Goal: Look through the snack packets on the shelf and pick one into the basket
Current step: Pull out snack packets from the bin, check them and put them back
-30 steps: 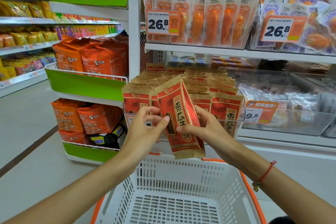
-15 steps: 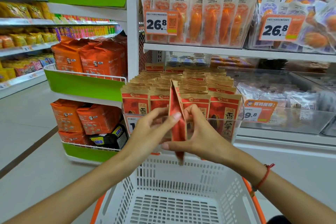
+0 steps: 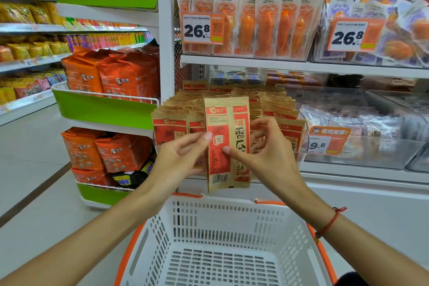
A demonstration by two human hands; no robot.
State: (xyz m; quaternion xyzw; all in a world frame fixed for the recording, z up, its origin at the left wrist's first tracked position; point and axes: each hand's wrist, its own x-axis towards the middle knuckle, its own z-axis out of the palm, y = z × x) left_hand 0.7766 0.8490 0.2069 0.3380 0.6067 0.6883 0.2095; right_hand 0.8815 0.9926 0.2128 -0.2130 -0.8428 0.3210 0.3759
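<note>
**Packet in hand, back panel under inspection**

Orange panda-print bags (image 3: 109, 72) sat in the green end rack at far left, brand too small to read. My left hand (image 3: 178, 160) pinched the left edge of the snack packet (image 3: 226, 144), thumb on the printed face, fingers behind. The packet hung upright above the basket (image 3: 222, 239), just in front of the rows of like packets (image 3: 243, 100) on the shelf (image 3: 301, 66). My right hand (image 3: 262, 158) gripped its right side, thumb tip across the middle. Readable on it: the 洽洽 logo, large characters 香瓜, a barcode at the bottom. Above, a price tag (image 3: 203, 28) read 26.8; a second 26.8 tag (image 3: 350, 35) stood to the right, and a lower tag (image 3: 327, 140) showed 9.8.

Judged step: looking-through nearly finished, choice apparently made. Next move called for lowering the packet straight down and loosening both pinches over the basket, which held nothing visible.
</note>
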